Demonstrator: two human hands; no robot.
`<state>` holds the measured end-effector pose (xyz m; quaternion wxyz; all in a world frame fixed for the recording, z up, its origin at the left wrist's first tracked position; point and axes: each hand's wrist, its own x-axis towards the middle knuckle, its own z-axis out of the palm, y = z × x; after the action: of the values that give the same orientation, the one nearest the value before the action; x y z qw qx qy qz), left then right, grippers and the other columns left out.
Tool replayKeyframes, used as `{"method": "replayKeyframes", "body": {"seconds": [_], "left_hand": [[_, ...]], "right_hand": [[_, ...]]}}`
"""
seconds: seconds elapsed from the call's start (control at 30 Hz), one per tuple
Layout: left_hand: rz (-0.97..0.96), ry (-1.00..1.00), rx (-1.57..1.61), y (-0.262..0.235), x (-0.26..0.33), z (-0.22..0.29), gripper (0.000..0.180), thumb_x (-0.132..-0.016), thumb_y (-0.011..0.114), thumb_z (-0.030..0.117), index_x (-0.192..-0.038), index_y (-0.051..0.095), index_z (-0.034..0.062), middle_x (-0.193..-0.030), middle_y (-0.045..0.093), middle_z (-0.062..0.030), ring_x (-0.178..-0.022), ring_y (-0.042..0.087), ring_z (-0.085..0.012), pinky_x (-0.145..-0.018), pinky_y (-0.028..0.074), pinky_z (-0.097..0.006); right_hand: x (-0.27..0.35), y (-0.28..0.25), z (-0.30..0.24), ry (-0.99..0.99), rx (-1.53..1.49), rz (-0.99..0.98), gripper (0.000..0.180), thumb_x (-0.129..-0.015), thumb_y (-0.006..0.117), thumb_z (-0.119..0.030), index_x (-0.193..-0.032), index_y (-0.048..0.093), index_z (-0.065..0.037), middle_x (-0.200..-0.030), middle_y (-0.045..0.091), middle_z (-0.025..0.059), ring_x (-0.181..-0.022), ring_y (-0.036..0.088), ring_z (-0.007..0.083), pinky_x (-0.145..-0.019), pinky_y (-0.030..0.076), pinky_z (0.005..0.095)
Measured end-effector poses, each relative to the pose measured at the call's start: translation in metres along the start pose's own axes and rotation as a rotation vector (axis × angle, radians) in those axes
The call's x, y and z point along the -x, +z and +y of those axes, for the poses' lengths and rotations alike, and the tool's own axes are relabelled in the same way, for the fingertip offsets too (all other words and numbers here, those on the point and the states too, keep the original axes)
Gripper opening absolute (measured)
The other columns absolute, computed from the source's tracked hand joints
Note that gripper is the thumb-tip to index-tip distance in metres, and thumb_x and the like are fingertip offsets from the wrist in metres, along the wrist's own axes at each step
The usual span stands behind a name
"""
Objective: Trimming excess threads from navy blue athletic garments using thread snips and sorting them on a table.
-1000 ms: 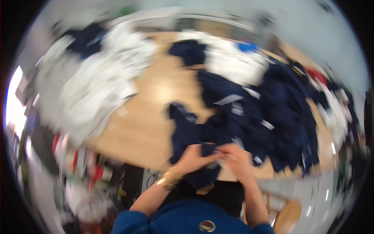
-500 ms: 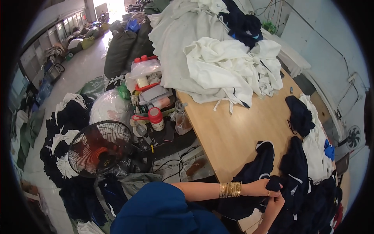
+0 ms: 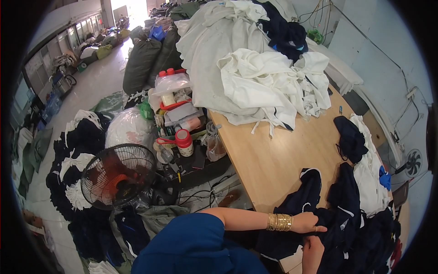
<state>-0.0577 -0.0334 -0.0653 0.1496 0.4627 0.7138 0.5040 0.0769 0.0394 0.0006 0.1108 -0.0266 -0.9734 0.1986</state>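
Observation:
A dark navy garment [image 3: 285,233] with white piping lies over the near edge of the wooden table [image 3: 264,157]. My left hand [image 3: 306,223], with gold bangles on its wrist, is closed on the dark cloth. Just below it, my right hand [image 3: 313,249] is curled against the same garment; its fingertips are partly hidden, and what they pinch is hard to make out. Another navy garment [image 3: 343,192] lies right beside my hands, and more dark clothes [image 3: 372,237] are heaped at the table's right edge.
A large white cloth pile [image 3: 260,82] covers the table's far end. To the left stand a fan [image 3: 118,176], cables and a cluttered shelf with a red-lidded container [image 3: 184,142]. Dark clothes [image 3: 91,233] lie on the floor at left; a small wall fan [image 3: 414,163] is at right.
My left hand has turned and lowered slightly, and the dark bunch of cloth above its fingers no longer sticks up. My right hand has moved down and left, apart from the left.

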Motion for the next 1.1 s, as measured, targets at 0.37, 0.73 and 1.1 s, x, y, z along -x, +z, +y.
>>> {"method": "replayKeyframes", "body": {"seconds": [0.37, 0.73, 1.1], "left_hand": [[-0.343, 0.428, -0.453, 0.058, 0.009, -0.006, 0.02, -0.067, 0.061, 0.023, -0.058, 0.061, 0.0054, -0.058, 0.059, -0.0139, -0.06, 0.061, -0.0321, -0.053, 0.048, -0.04], [-0.479, 0.46, -0.356, 0.035, 0.0, -0.019, 0.011, -0.069, 0.063, 0.019, -0.071, 0.06, 0.0081, -0.061, 0.059, -0.0123, -0.06, 0.061, -0.0306, -0.051, 0.046, -0.04], [-0.43, 0.462, -0.267, 0.036, -0.012, -0.025, 0.018, -0.089, 0.04, 0.009, -0.079, 0.05, -0.0031, -0.067, 0.056, -0.0193, -0.061, 0.057, -0.0357, -0.052, 0.044, -0.042]], "right_hand": [[0.044, 0.001, 0.022, 0.35, -0.125, -0.105, 0.011, -0.082, 0.059, -0.009, -0.091, 0.059, -0.002, -0.072, 0.059, 0.0137, -0.062, 0.058, 0.0216, -0.056, 0.045, 0.0329], [0.035, 0.004, 0.005, 0.185, -0.114, 0.035, 0.009, -0.082, 0.059, -0.01, -0.087, 0.055, -0.004, -0.106, 0.052, 0.0114, -0.083, 0.056, 0.0323, -0.068, 0.047, 0.0358], [0.056, 0.053, 0.026, 0.353, -0.341, 0.433, 0.008, -0.086, 0.054, -0.006, -0.093, 0.051, -0.005, -0.12, 0.052, 0.0141, -0.086, 0.059, 0.0348, -0.071, 0.048, 0.0361]]}}
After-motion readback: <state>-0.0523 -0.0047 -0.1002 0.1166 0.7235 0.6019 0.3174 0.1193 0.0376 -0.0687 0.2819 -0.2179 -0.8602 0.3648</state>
